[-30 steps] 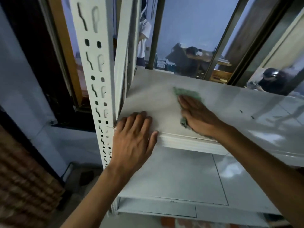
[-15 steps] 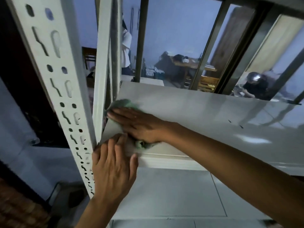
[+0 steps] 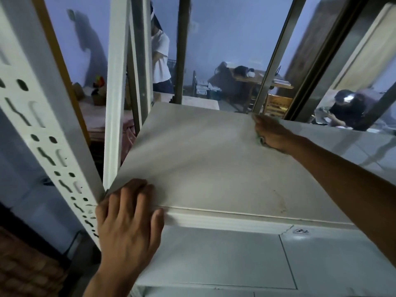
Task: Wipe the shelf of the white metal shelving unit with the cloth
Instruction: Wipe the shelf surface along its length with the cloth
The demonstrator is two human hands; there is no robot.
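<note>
The white metal shelf [image 3: 203, 163] fills the middle of the view, dull and streaked. At its far edge my right hand [image 3: 271, 132] presses on a green cloth [image 3: 258, 140]. Only a small bit of the cloth peeks out under the palm. My left hand [image 3: 128, 217] rests on the shelf's front left corner, fingers flat on top and thumb along the front lip, beside the perforated white upright [image 3: 49, 151].
A faint brown mark [image 3: 280, 202] lies near the shelf's front right. A lower shelf [image 3: 214, 258] sits beneath. Dark window bars [image 3: 272, 61] rise behind the shelf. Beyond them stand a person in a white shirt [image 3: 160, 58] and a seated person [image 3: 347, 108].
My right hand slid the cloth from the shelf's front left corner across to the far edge. My left hand stayed at the front left corner.
</note>
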